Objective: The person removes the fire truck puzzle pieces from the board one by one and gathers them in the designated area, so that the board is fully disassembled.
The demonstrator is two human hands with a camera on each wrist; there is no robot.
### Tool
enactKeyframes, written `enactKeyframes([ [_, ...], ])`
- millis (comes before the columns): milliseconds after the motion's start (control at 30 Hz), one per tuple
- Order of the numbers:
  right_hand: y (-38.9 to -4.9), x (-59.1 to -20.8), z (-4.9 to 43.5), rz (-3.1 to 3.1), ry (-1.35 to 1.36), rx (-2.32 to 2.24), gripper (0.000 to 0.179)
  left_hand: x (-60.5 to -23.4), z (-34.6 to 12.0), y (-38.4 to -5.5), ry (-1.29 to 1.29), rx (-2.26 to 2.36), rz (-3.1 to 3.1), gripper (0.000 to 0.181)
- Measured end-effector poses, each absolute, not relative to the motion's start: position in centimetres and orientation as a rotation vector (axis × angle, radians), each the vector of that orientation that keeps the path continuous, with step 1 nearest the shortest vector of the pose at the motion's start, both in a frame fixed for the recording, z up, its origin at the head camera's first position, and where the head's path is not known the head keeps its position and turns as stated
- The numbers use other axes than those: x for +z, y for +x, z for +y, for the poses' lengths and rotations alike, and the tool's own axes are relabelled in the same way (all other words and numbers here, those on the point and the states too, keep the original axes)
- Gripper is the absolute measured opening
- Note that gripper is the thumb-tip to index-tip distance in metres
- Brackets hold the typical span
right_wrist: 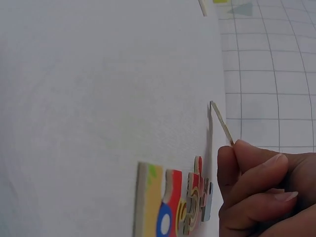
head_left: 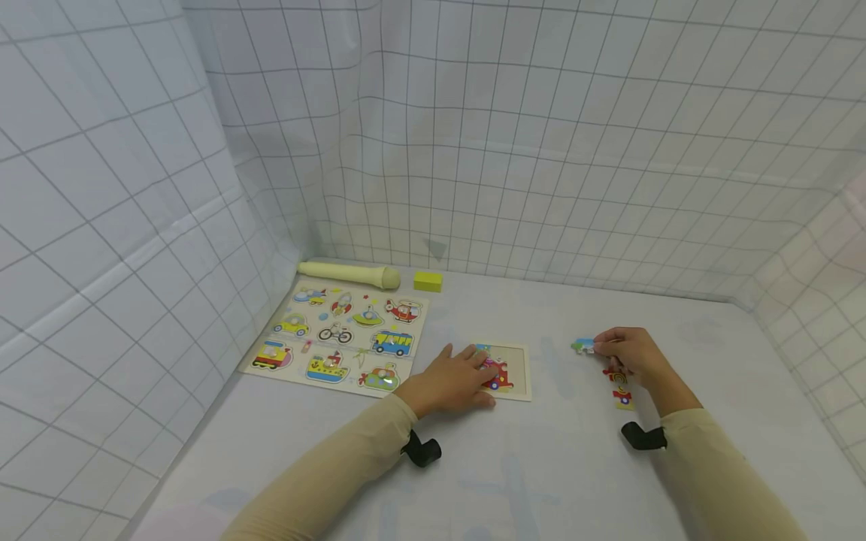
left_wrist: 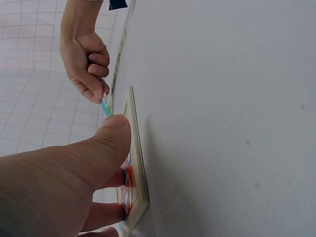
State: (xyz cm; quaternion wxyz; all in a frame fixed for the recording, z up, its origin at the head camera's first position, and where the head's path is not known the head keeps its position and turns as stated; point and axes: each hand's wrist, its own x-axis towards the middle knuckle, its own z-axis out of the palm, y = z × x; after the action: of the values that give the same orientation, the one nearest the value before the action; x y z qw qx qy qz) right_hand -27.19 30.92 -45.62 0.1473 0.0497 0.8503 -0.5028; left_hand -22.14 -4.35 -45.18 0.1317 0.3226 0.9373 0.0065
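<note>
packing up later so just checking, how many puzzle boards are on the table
2: the large vehicle board on the left, and the small framed board partly covered by the left hand. No other boards show.

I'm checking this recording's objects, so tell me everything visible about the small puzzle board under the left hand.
The small puzzle board is rectangular and pale, apparently wood, with a raised rim. Brightly coloured pieces, partly hidden by the left hand resting on them, lie in its left part; its right part is bare. It lies flat on the white table, right of the larger picture board.
</note>
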Motion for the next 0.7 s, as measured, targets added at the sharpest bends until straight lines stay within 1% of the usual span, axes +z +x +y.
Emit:
enactKeyframes([
  [400, -27.20, -45.84, 30.52, 2.586, 0.120, -1.330, 0.026, -44.86, -4.42, -21.94, 0.939, 0.027, 2.722, 0.062],
  [700, -26.89, -45.37, 30.61, 2.608, 0.137, -1.353, 0.032, -45.01, -4.42, -21.95, 0.932, 0.027, 2.719, 0.063],
])
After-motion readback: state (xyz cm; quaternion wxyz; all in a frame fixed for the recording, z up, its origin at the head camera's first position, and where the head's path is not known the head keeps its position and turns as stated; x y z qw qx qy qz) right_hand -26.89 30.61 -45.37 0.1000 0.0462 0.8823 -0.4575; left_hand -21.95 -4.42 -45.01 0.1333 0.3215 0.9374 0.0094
